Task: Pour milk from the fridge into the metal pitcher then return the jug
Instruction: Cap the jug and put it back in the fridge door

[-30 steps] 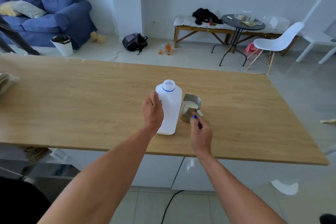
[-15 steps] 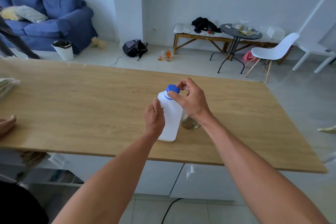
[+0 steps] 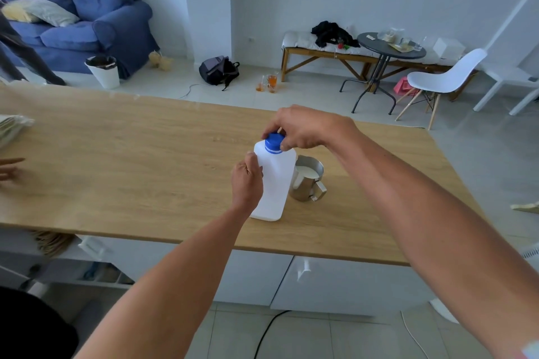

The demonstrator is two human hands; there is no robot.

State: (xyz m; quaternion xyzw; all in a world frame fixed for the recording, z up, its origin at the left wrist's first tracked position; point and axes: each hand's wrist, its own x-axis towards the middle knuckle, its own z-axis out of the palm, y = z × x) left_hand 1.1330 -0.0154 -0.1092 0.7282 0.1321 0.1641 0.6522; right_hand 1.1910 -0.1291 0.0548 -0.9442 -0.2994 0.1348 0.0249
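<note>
A living room with a blue sofa [image 3: 81, 23] and a white chair [image 3: 446, 76] is lying beyond the wooden desk [image 3: 116, 160] I am working over. The white milk jug [image 3: 272, 183] is standing upright near the desk's front edge, and the metal pitcher [image 3: 307, 179], holding milk, is sitting just beside the jug on its right, touching or nearly so. My left hand [image 3: 247, 182] is wrapping around the jug's body to steady it, while my right hand [image 3: 303, 130] is pinching the blue cap [image 3: 273, 143] on the jug's neck with closed fingers. I am judging the pour as done and the capping as the step in hand; next I am needing to seat the cap firmly, then lift the jug clear of the pitcher toward the fridge, which is out of view.
</note>
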